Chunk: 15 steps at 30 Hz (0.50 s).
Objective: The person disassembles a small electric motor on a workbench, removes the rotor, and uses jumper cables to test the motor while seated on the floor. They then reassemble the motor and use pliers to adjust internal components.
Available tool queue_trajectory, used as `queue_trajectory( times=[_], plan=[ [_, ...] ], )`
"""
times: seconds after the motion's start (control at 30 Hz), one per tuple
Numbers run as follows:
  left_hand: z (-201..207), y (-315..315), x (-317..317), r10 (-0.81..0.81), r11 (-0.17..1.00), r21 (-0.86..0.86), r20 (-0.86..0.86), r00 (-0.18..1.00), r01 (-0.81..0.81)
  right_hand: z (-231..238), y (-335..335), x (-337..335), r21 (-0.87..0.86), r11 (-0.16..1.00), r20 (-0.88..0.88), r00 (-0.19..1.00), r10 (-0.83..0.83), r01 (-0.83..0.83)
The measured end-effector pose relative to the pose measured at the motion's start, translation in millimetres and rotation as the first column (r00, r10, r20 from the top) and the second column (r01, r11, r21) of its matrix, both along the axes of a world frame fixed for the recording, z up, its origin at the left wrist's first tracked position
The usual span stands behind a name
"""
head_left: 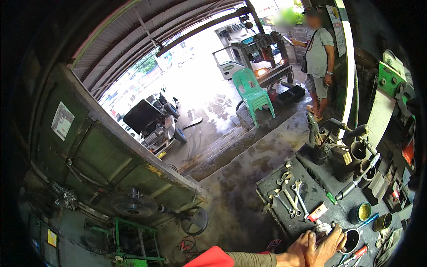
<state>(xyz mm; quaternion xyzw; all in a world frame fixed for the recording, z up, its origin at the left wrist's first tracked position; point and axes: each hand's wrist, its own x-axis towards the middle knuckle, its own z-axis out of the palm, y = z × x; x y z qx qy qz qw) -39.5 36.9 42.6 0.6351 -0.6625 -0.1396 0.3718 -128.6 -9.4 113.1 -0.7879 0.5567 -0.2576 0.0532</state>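
My left hand (299,252) and my right hand (325,248) are close together over the near edge of the dark workbench (314,177). The fingers of both are curled, and the hands overlap. A pale round piece (323,228) shows just beyond the fingers; what lies inside the hands is hidden. Right of my right hand stands a dark open cylinder (351,240). Several wrenches (300,198) lie beyond my hands, near a small red-and-white box (317,212). A red-handled tool (358,252) lies close to the cylinder.
A tin of yellowish grease (364,212), a blue-handled tool (369,220) and a long torque-wrench-like bar (358,179) are on the bench. Beyond it are stacked green chairs (252,94) and a standing person (318,58). A pedestal fan (133,204) stands at left.
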Motion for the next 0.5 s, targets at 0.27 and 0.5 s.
queue_trajectory(
  times=[0.27, 0.5],
  plan=[
    [-17.3, -0.7, 20.7, -0.195, 0.977, 0.079, -0.016, 0.981, 0.196, 0.4, -10.7, -5.5, -0.135, 0.990, -0.011, 0.999, 0.040, -0.041],
    [-22.2, -5.3, 32.2, -0.291, 0.948, 0.127, -0.019, 0.956, 0.291, 10.7, -20.7, -7.9, -0.192, 0.976, 0.058, 0.992, 0.114, -0.101]
  ],
)
